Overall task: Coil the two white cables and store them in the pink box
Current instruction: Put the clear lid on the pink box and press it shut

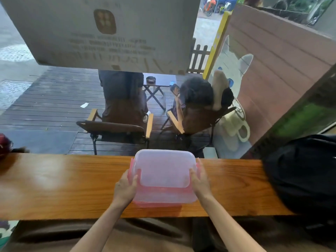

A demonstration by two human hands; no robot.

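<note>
Squarely on the glossy wooden surface (54, 184) sat the translucent pink plastic box (163, 177), lid on. The left hand (125, 190) and right hand (200, 182) gripped its short sides, fingers curled around the edges.

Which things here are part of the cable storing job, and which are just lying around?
Job:
pink box, lid on
left hand and right hand, gripping its sides
white cables: not visible

Lying about:
black bag
dark red object at left edge
wooden counter

pink box (163, 179), lidded, translucent, tilted
</note>
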